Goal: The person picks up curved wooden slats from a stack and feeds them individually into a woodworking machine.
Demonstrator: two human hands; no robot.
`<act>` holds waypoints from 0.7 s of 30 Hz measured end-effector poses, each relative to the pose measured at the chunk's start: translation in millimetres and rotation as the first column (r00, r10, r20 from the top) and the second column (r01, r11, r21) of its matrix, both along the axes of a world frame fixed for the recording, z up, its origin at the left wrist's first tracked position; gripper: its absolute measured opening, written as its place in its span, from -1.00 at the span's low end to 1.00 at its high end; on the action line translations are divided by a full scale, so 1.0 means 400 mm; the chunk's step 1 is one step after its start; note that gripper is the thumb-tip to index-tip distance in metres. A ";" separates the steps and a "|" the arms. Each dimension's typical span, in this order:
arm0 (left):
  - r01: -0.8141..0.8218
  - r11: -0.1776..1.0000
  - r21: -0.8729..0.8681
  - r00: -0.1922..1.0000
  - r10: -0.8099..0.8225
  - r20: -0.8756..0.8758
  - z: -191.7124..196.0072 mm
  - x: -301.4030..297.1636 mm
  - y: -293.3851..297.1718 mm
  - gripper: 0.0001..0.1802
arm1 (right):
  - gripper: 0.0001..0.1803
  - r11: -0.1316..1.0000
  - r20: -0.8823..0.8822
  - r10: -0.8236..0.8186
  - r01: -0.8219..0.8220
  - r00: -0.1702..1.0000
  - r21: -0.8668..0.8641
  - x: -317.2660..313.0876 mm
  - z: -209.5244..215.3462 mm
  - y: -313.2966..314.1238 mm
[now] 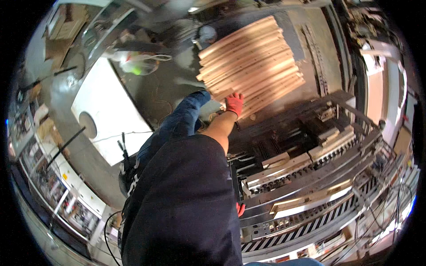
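My left hand [234,104], in a red glove, reaches forward onto the near edge of a stack of wooden strips [253,57]. Its fingers are spread over the strip ends, and no single strip is visibly lifted. The pale strips lie side by side in a slanted pile, their ends uneven. Only a small red-gloved part of my right hand [240,209] shows, beside the machine's metal rail [262,204]. My dark sleeve hides the rest of it, so its grip cannot be made out.
A machine [306,164] with metal rails and wooden pieces [310,197] on it stands at the right. Left lies a white board [106,111] with a round disc on it. A clear plastic bag [140,64] sits beyond that board. Cables [397,199] hang at far right.
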State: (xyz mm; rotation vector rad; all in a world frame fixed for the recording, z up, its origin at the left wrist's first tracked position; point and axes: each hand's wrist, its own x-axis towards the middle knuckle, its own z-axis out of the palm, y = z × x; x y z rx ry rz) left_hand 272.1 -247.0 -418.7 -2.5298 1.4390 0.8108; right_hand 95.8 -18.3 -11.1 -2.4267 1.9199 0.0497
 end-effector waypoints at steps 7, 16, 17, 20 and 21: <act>0.186 0.962 0.202 0.885 -0.075 -0.459 0.124 -0.019 0.108 -0.55 | -0.84 0.997 -0.036 0.075 -0.076 0.996 -0.026 -0.069 -0.011 0.012; 0.479 0.807 0.344 0.739 -0.160 -0.654 0.133 0.031 0.119 -0.68 | -0.82 0.989 -0.056 0.136 -0.139 0.989 -0.057 -0.105 -0.041 0.012; 0.525 0.771 0.361 0.723 -0.180 -0.667 0.142 0.052 0.090 -0.68 | -0.82 0.987 -0.057 0.143 -0.147 0.988 -0.066 -0.107 -0.051 0.006; 0.421 0.877 0.229 0.770 -0.212 -0.602 0.187 0.147 0.047 -0.64 | -0.82 0.984 -0.064 0.154 -0.160 0.986 -0.084 -0.100 -0.063 0.012; 0.395 0.899 0.189 0.782 -0.222 -0.582 0.132 0.161 0.035 -0.63 | -0.81 0.973 -0.071 0.204 -0.210 0.976 -0.095 -0.117 -0.069 -0.010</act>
